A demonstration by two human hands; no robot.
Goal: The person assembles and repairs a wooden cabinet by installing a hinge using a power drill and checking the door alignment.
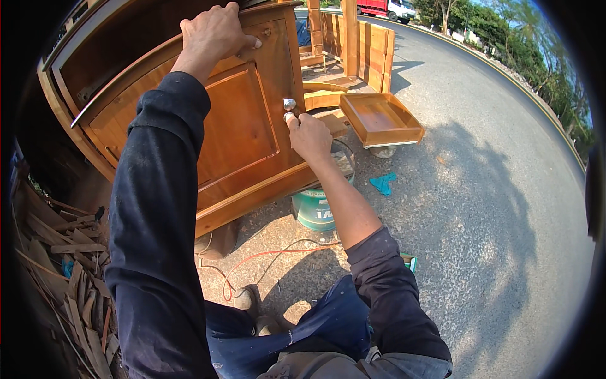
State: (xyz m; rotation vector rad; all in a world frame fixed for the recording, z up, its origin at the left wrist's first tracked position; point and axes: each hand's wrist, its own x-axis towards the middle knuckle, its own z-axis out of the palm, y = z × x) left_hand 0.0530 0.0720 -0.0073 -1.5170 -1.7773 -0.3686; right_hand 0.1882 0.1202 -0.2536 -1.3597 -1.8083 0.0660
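Observation:
A varnished wooden cabinet [227,120] with a framed panel front stands tilted before me. My left hand [214,35] curls over the upper edge of its front, thumb stretched along the face. Near the right edge of the panel sits a round silver knob [289,104]. Just below it, my right hand [309,136] pinches a second small silver knob [288,116], mostly hidden by thumb and fingertips. A green bucket [314,208] stands under the cabinet's right end, partly behind my right forearm.
An open wooden drawer box [382,120] rests at the right, near a blue-green glove or rag [382,184]. An orange hose [252,256] crosses the ground by my feet. Scrap wood [82,297] is heaped at left. Another wooden frame [353,50] stands behind; a red truck [377,7] is on the road.

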